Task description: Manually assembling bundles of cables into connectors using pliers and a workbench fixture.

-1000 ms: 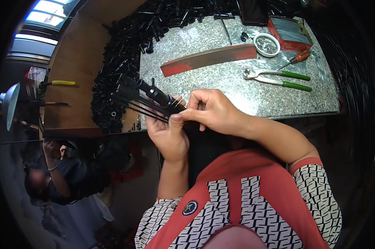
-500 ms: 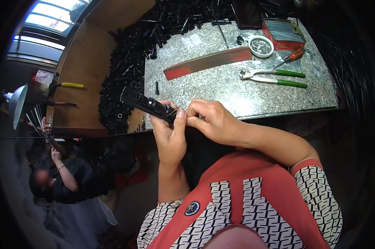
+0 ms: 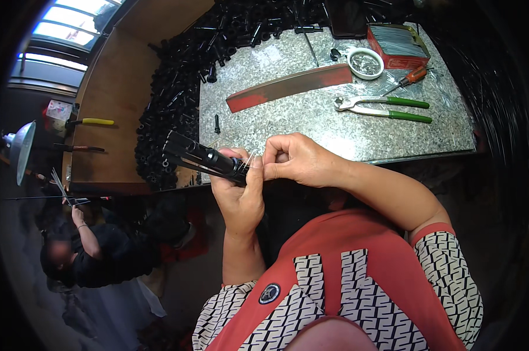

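My left hand is closed around one end of a folded black umbrella frame, whose bundled dark ribs point up and to the left. Several thin, pale wires stick out by my left thumb. Just right of them, my right hand is closed in a pinch, fingertips at the wires; exactly what lies between those fingertips is mostly hidden. Both hands are held close together at the table's near edge. A small black plastic part lies on the speckled tabletop beyond the frame.
Green-handled pincers, an orange screwdriver, a white bowl of small metal bits and a red box of wires lie rightward. A worn red-brown strip crosses the table. Black parts heap up left. Another person works far left.
My right hand has shifted slightly, its knuckles raised more. The umbrella frame has turned a little, and more pale wires show between my hands. The other person's bundle of rods has moved.
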Tool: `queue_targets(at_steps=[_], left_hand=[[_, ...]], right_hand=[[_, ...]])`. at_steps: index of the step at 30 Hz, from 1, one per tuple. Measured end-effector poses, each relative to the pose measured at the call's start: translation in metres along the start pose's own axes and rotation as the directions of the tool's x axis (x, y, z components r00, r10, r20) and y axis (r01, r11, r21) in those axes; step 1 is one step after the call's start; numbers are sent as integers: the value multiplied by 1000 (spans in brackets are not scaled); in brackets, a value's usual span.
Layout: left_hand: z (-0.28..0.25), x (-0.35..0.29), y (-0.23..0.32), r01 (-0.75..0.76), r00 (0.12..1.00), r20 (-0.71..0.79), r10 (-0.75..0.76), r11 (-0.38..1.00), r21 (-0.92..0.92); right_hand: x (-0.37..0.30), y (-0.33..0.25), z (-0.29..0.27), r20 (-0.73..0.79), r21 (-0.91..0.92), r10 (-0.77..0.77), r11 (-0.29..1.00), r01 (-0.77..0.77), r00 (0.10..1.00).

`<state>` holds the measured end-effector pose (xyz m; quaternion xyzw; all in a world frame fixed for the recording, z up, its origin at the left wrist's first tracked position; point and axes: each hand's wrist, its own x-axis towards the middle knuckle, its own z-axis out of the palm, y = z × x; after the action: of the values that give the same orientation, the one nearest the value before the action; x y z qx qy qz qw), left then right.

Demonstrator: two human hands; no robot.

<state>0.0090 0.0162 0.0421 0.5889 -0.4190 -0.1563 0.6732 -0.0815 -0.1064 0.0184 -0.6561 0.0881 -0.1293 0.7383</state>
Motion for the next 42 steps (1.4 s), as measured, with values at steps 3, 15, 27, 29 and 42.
queue_targets(at_steps=[3, 15, 27, 29, 42], left_hand=[[3, -1, -1, -5, 1000, -29, 6, 999, 47], [25, 6, 13, -74, 996, -41, 81, 987, 141], [22, 11, -2, -60, 998, -40, 53, 977, -206], [22, 9, 0, -28, 999, 26, 38, 956, -292], [21, -6, -9, 38, 990, 144, 10, 945, -325]], right_hand=[[2, 3, -1, 10, -6, -20, 1000, 20, 1000], [-55, -20, -49, -70, -357, -176, 924, 140, 982], [-143, -30, -164, -323, -945, -148, 2, -326, 935], [-146, -26, -166, -292, -953, -186, -22, -301, 938], [-124, -16, -146, -175, -985, -228, 35, -171, 958]])
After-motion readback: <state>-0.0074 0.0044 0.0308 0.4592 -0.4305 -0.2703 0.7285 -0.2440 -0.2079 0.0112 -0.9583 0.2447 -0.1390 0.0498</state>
